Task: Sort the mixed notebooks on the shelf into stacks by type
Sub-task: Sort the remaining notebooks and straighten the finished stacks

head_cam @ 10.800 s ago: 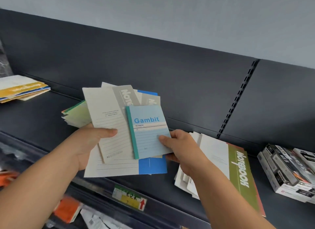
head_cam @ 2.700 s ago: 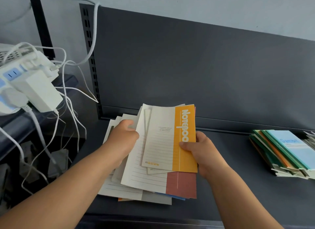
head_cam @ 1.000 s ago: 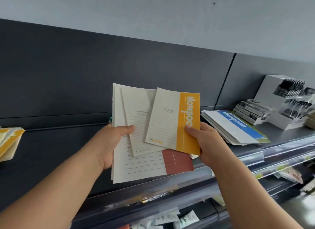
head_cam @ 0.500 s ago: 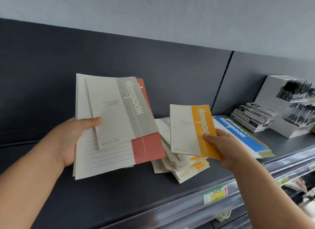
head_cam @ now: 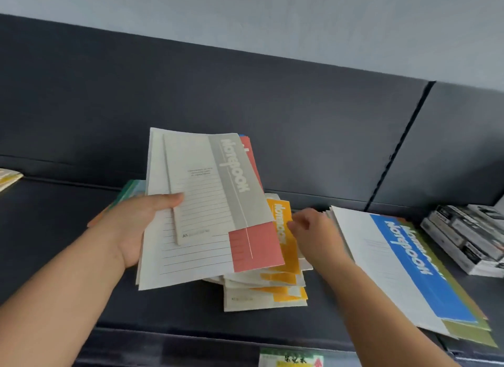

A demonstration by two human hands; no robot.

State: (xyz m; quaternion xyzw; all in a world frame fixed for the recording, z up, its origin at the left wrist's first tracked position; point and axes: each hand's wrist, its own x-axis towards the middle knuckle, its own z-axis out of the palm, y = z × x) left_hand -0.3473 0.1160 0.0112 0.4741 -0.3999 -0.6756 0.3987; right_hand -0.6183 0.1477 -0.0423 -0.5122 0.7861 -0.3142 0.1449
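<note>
Your left hand (head_cam: 136,227) grips several books fanned above the shelf (head_cam: 54,244), thumb curled across the front covers and the other fingers hidden behind. Topmost is the grey notebook (head_cam: 215,186). Under it lies a larger red notebook (head_cam: 255,246), with more edges showing behind (count not readable). Below these, toward 5 o'clock, the orange stack (head_cam: 286,294) lies flat on the shelf, its books skewed rather than squared. Your right hand (head_cam: 316,233) sits at 3 o'clock of that stack's top book, fingers curled toward its right edge; whether they pinch the cover or merely touch it cannot be told. At 3 o'clock of that hand lies the blue stack (head_cam: 403,268), large format, with green covers showing beneath. Boxes (head_cam: 463,238) are piled at the far 3 o'clock end. A green stack (head_cam: 130,188) shows at 12 o'clock of your left hand, partly hidden by it. Yellow books (head_cam: 8,177) lie at the 9 o'clock edge. A price tag (head_cam: 290,360) sits on the shelf front at 6 o'clock.
</note>
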